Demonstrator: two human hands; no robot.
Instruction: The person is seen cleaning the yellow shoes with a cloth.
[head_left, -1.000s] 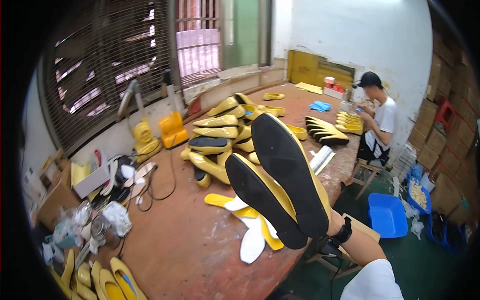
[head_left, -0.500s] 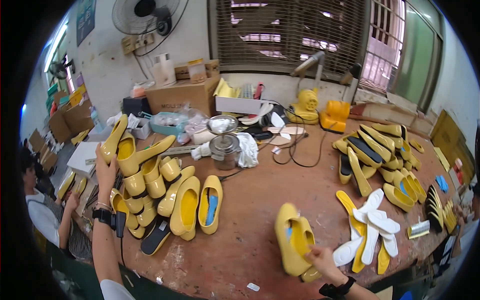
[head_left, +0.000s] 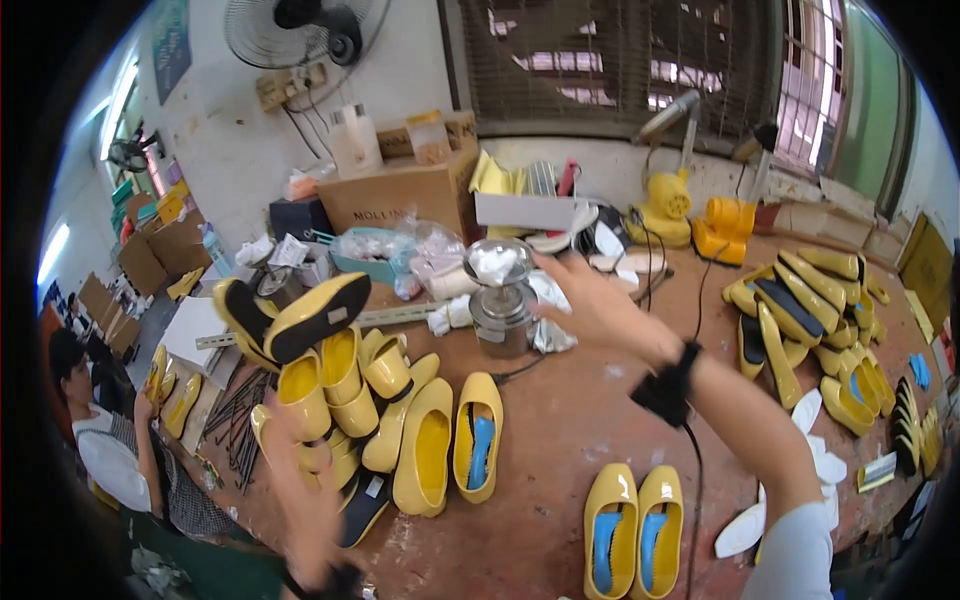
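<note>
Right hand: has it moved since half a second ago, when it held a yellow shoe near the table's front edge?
Yes. The right hand is now empty and reaching up toward the metal tin; a yellow shoe pair lies below it.

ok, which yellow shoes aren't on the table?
The pair in the left hand, soles up, raised above the pile. The rest lie on the table; right hand is empty.

The left hand, blurred near the workbench's front edge, holds up a yellow shoe with its black sole facing outward. The right hand reaches with spread fingers toward a metal canister mid-bench. 2 yellow shoes with blue insoles lie side by side at the front edge.
</note>
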